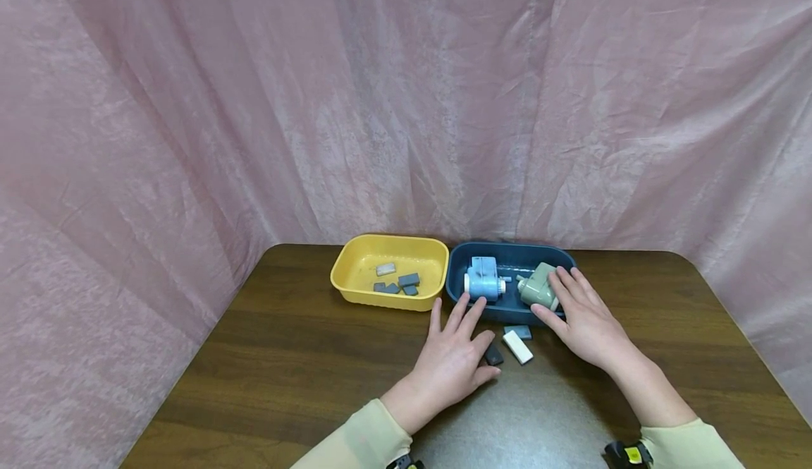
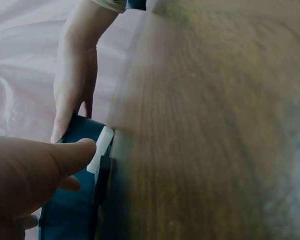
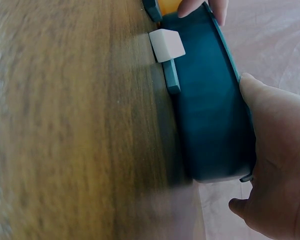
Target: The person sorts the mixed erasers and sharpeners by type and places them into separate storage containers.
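Observation:
My left hand (image 1: 447, 363) is spread above the table, fingertips near the front rim of a dark blue tub (image 1: 507, 249) and thumb near a black block (image 1: 493, 354). Straight fingers of my right hand (image 1: 593, 324) lie over the tub's right end, with the thumb at its front rim. Inside the tub are a light blue plastic object (image 1: 485, 278) with white round ends and a green one (image 1: 539, 285), partly covered by the right fingers. In front of the tub, a white block (image 1: 517, 347) lies against a blue block (image 1: 517, 331).
A yellow tub (image 1: 342, 282) stands at the blue tub's left, holding one whitish block (image 1: 385, 269) and several grey-blue blocks (image 1: 409, 280). Behind the wooden table (image 1: 285, 363) hangs a pink curtain (image 1: 406, 102).

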The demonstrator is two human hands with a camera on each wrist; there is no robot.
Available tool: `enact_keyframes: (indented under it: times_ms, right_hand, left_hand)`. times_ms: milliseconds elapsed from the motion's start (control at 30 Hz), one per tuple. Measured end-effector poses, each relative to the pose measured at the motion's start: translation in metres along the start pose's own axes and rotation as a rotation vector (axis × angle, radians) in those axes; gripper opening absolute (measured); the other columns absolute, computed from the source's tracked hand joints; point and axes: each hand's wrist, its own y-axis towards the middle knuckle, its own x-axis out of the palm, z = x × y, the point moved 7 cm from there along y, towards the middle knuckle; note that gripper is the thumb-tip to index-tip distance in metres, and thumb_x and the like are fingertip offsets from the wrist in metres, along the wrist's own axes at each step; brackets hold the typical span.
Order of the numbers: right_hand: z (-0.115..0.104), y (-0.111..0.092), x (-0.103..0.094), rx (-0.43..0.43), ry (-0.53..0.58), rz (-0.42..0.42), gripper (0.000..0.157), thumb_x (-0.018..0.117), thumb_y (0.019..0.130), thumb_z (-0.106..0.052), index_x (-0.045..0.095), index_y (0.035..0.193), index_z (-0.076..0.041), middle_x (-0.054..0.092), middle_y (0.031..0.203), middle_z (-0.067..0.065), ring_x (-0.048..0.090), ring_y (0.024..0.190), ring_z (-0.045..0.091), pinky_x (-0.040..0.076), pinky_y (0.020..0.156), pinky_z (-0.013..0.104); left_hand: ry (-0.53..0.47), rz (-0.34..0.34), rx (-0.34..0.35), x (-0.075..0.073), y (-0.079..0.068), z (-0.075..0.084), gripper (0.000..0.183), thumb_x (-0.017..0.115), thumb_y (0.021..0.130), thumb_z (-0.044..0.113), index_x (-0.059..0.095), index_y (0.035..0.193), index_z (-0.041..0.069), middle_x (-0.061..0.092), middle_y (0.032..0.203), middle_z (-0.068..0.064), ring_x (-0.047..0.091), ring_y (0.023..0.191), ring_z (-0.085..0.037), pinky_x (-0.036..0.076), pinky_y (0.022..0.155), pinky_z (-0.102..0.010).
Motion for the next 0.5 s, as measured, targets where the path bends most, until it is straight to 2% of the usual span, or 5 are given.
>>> enact_keyframes:
  times_ms: [500]
  right_hand:
    - [0.0005, 0.0001, -0.0005, -0.002, 0.005, -0.013, 0.092, 0.052, 0.114, -0.06, 0.025, 0.171, 0.007, 0.019, 0.177, 0.034, 0.003, 0.166, 0.051, 0.014, 0.129, 0.07]
  left_hand:
    - [0.036, -0.044, -0.016, 0.0056, 0.0001, 0.0018, 0.052, 0.077, 0.097, 0.067, 0.082, 0.125, 0.024, 0.032, 0.178, -0.013, 0.028, 0.164, -0.043, 0.025, 0.123, -0.078]
